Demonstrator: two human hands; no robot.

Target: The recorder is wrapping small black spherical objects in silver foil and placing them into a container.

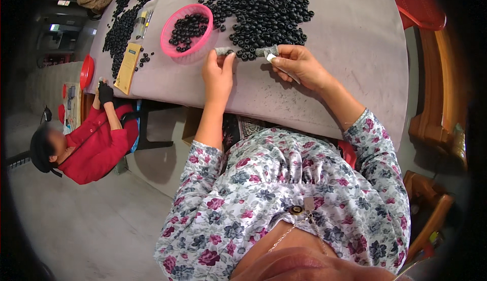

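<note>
My left hand (pixel 218 75) is closed in a pinch at the table's near side, on a small black ring-like piece (pixel 230 52) between thumb and forefinger. Grey wrapping (pixel 221 51) covers that finger's tip. To its right, my right hand (pixel 300 67) is closed round a slim white tool (pixel 285 69), whose working end I cannot make out. A fingertip of this hand also wears grey wrapping (pixel 266 51). The hands are a short gap apart. Just beyond them spreads a large heap of black ring-like pieces (pixel 264 14).
A pink basket (pixel 187 53) holding black pieces stands left of my hands on the cloth-covered table (pixel 350 42). Further left lie a yellow-brown packet (pixel 127 69), a clear packet (pixel 142 24) and another black heap (pixel 119 40). A co-worker in red (pixel 99 151) sits at the left.
</note>
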